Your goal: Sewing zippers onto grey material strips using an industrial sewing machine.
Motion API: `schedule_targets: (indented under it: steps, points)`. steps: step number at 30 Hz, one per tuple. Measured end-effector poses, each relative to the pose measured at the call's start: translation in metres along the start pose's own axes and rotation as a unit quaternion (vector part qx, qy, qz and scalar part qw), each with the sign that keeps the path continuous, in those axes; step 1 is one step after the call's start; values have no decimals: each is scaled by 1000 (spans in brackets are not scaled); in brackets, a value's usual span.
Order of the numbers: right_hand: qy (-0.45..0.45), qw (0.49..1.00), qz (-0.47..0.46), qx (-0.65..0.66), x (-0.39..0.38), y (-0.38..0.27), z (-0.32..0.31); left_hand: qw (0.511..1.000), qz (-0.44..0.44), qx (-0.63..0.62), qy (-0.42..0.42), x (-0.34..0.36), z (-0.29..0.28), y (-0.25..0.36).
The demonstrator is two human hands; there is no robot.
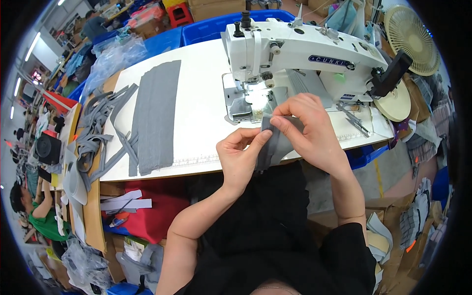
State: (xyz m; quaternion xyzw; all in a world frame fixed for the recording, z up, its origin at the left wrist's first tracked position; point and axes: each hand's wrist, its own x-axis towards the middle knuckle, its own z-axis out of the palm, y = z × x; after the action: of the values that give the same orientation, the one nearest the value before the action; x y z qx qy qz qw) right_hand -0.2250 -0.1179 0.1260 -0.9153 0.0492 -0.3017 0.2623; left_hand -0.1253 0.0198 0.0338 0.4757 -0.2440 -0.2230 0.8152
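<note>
A piece of grey fabric (266, 150) hangs over the table's front edge, pinched between both hands. My left hand (242, 153) grips its left side with thumb and fingers. My right hand (307, 128) pinches the top of the same cloth, close to the left thumb. Just beyond the fingers stands a white sewing machine (295, 49), its lamp lighting the needle area (258, 101). To the left lies a flat stack of grey fabric panels (160, 115). Long grey strips (118, 123) lie tangled beside that stack.
Scissors (356, 123) lie under the machine's right end. A blue bin (206, 32) stands behind the white table (201, 98), and a fan (412, 39) at the far right. Red cloth (152, 211) sits below the table. A person in green (49, 221) works at far left.
</note>
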Motion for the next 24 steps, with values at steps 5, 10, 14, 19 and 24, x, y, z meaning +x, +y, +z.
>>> schedule_targets:
  steps: [5, 10, 14, 19, 24]
  points:
    - [-1, 997, -42, -68, 1, 7, 1, 1000, -7, -7, 2, 3, 2, -9]
    - [-24, 997, -22, -65, 4, 22, 7, 999, -42, -12, 24, 5, 0, -21]
    - [-75, 996, 38, -38, 11, 40, 20, 997, -71, 27, 19, 13, -9, -30]
    - [-202, 967, 154, -33, 32, 96, 54, 951, -28, 295, -93, 33, -28, -22]
    - [-298, 929, 188, -116, 51, 109, 79, 858, 113, 476, -158, 52, -55, -23]
